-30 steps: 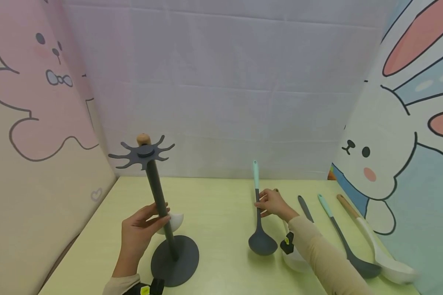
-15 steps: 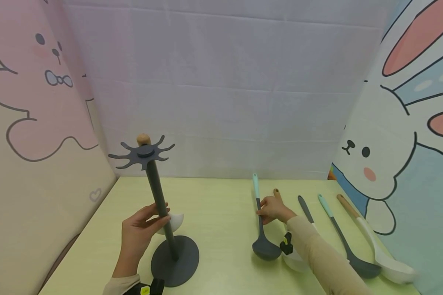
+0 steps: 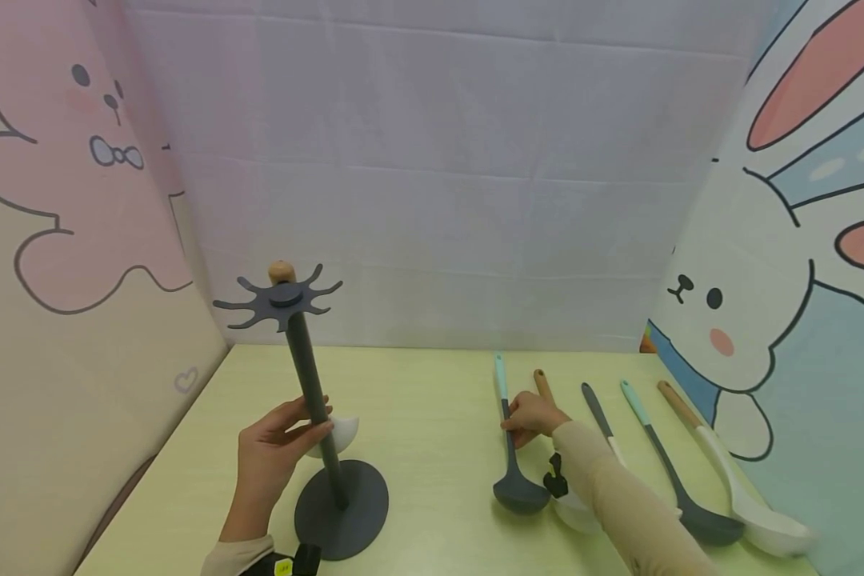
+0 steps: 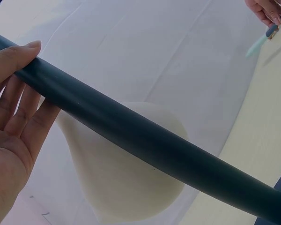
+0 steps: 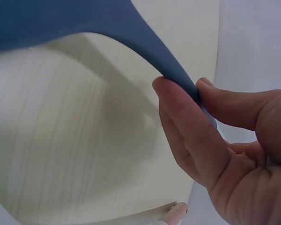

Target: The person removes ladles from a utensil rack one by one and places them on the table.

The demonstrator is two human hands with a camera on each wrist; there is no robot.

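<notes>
My left hand [image 3: 274,452] holds the dark pole [image 3: 306,372] of an upright utensil stand, with thumb and fingers on opposite sides. The stand has a ring of curved hooks [image 3: 286,298], a wooden knob and a round base [image 3: 367,512]. Behind the pole shows a white rounded bowl [image 4: 131,187], its handle hidden. My right hand [image 3: 533,416] pinches the shaft of a dark grey ladle [image 3: 522,492] with a mint handle end. In the right wrist view, thumb and fingertips grip the blue-looking shaft [image 5: 164,56]. Its shadow falls on the table apart from it.
Right of the held ladle lie several more utensils: a wood-handled white one [image 3: 576,516] partly under my right arm, a grey-handled one [image 3: 598,406], a dark ladle [image 3: 709,524] and a white ladle [image 3: 770,528]. Cloth walls [image 3: 432,200] border the pale table [image 3: 432,400].
My right hand has brought the ladle down and slightly toward me, its handle tip sinking in the head view. The left hand and the stand stay as they were.
</notes>
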